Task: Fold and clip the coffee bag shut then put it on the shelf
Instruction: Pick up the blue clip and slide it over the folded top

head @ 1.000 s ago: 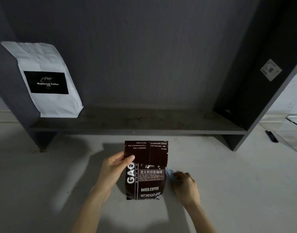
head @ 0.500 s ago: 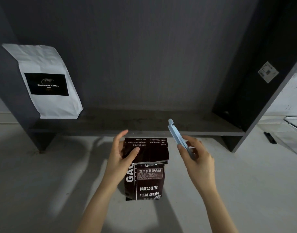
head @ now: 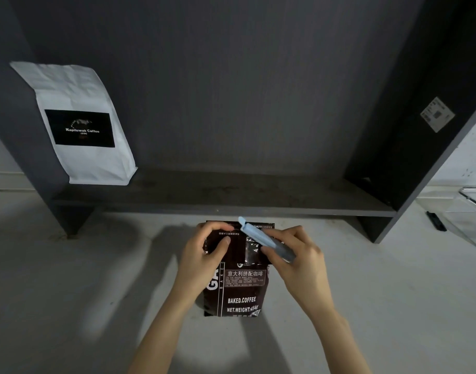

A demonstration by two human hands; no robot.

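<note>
While left hand (head: 204,255) pinches, clip (head: 266,240) over coffee bag (head: 240,287) fold.

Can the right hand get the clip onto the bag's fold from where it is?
Probably yes. The right hand holds the blue clip right over the fold of the brown coffee bag; the left hand pins the fold's other side.

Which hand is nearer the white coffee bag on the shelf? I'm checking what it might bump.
Left. The left hand grips the dark coffee bag, below and right of the white coffee bag; the right hand, holding the blue clip, is farther right.
</note>
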